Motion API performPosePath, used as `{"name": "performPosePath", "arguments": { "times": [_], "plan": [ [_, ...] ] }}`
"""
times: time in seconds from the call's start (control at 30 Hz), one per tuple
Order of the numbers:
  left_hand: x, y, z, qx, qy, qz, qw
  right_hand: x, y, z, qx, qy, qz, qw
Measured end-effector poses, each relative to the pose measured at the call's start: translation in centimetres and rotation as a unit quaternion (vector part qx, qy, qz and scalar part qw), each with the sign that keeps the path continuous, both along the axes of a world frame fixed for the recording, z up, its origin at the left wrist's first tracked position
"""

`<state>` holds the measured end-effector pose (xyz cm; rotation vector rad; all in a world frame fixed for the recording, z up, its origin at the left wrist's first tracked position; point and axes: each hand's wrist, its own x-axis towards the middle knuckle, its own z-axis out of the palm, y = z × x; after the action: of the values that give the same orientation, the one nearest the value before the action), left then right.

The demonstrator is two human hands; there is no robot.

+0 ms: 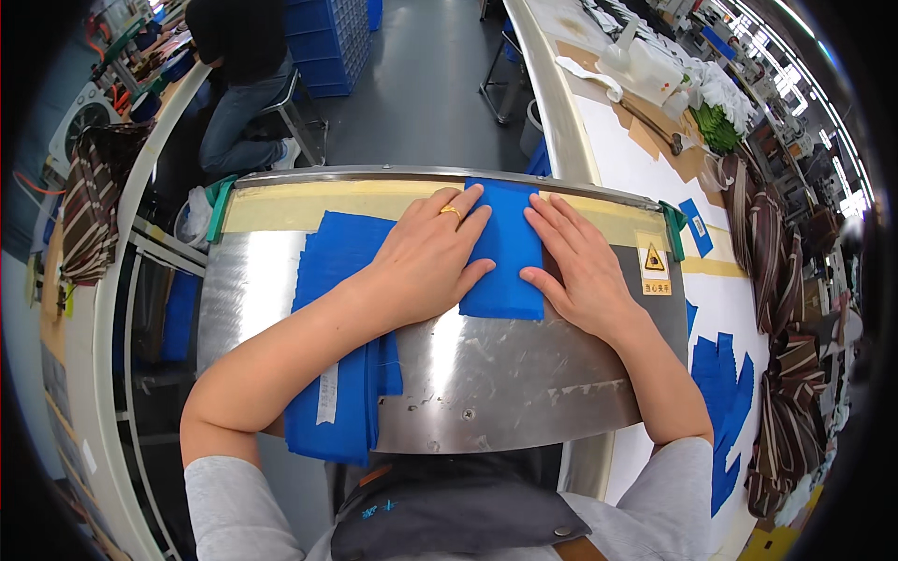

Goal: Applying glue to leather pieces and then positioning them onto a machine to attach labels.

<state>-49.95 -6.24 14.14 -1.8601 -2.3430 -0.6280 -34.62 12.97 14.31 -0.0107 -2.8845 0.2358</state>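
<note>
My left hand [426, 257] lies on the left edge of a rectangular blue fabric piece [500, 257], fingers stretched toward its top, thumb on it. My right hand [575, 266] rests at the piece's right edge, fingers extended and slightly apart. Both hands are open, gripping nothing. The piece lies on a brushed steel plate [468, 374], reaching onto the pale yellow strip [276, 201] along its far edge. A stack of blue fabric [341, 243], with a white tag, lies to the left, partly under my left forearm. A yellow warning label [655, 262] sits at the plate's right.
Green clamps [220, 210] grip both ends of the plate. A person [238, 93] sits ahead left near blue crates [318, 47]. The right-hand table [622, 150] holds blue scraps [725, 402], striped fabric [786, 411] and a translucent jug [645, 70]. Another bench runs along the left.
</note>
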Motion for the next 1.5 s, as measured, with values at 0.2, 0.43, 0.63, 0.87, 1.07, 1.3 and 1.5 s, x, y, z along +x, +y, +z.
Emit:
{"name": "performPosePath", "arguments": {
  "times": [0.2,0.43,0.63,0.87,1.07,1.3,1.5],
  "plan": [
    [0.3,0.1,0.2,-0.031,0.015,0.026,0.999,0.0,0.3,0.1,-0.018,-0.018,-0.016,1.000],
    [0.4,0.1,0.2,-0.022,0.000,0.031,0.999,-0.2,0.3,0.3,-0.026,-0.010,-0.018,0.999],
    [0.3,-0.1,0.1,-0.016,0.000,0.031,0.999,-0.5,-0.1,0.6,0.000,0.015,-0.015,1.000],
    [0.2,0.0,0.3,0.005,-0.021,0.011,1.000,-0.3,-0.2,0.8,-0.007,0.024,-0.018,1.000],
    [0.0,-0.1,0.1,0.020,0.005,0.001,1.000,-0.4,0.0,0.7,0.016,0.031,-0.007,0.999],
    [0.9,-0.2,1.9,-0.029,0.072,-0.021,0.997,0.7,0.6,2.5,0.039,-0.018,0.099,0.994],
    [0.7,0.4,1.4,-0.056,-0.147,-0.231,0.960,-0.1,0.5,1.4,-0.112,0.097,0.104,0.984]
  ]
}}
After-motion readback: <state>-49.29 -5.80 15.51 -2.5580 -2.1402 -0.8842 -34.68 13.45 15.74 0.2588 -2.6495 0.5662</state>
